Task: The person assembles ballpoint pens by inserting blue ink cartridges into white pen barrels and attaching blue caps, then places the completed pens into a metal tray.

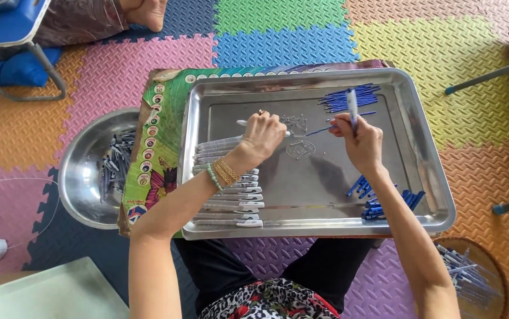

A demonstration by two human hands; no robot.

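Steel tray (pixel 426 177): shiny, rectangular, resting on a printed cardboard sheet (pixel 157 136) over coloured foam floor mats (pixel 284 44).
Left hand (pixel 261 137): fingers closed in a pinch on a grey pen barrel (pixel 244 123), near the middle of the tray toward its far edge; bead bracelets on the wrist.
Right hand (pixel 358 139): pinching a blue-and-white pen part (pixel 352 106) held upright, with a thin blue refill (pixel 325 129) lying just beside its fingertips.
Springs: small pile of metal springs (pixel 294 123) between the two hands, a second cluster (pixel 300 149) just nearer.
Left edge of tray: row of grey barrels (pixel 231 198) stacked side by side.
Far right corner: bundle of blue refills (pixel 349 97).
Near right corner: heap of blue caps (pixel 378 201).
Off the tray: steel bowl (pixel 86 171) of grey parts to the left; woven basket (pixel 473 277) of pens at lower right.
Risk: I judge the springs likeliest to scatter or roll if a wrist brushes them; the upright part could slip from so light a pinch.
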